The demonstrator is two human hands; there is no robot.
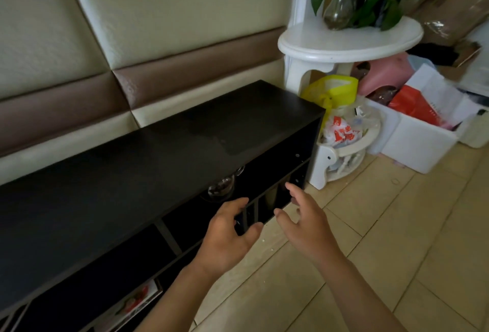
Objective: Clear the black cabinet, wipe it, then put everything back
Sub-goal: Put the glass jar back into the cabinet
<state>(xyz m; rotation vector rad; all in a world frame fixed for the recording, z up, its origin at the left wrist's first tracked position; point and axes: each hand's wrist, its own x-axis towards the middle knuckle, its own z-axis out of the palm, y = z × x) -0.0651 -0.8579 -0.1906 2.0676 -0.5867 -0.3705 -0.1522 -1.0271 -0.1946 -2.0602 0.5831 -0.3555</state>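
Note:
The long, low black cabinet (pixel 137 172) runs along the padded wall, and its top is bare with a faint damp patch near the right end. A clear glass vessel (pixel 221 186) shows in the upper right compartment, just under the top board. My left hand (pixel 227 233) hovers in front of the narrow vertical slots at the cabinet's right end, fingers spread and holding nothing. Just to the right, my right hand (pixel 304 220) is also open and empty before the same slots. Something with a red and white cover (pixel 135 302) lies in a lower left compartment.
A white round stand (pixel 349 40) carries a leafy plant in a glass vase (pixel 341 3), right of the cabinet. Under it are a yellow bag (pixel 330 90) and plastic bags in a white rack (pixel 344 133). A white box (pixel 420 146) of papers stands on the tiled floor (pixel 397 239).

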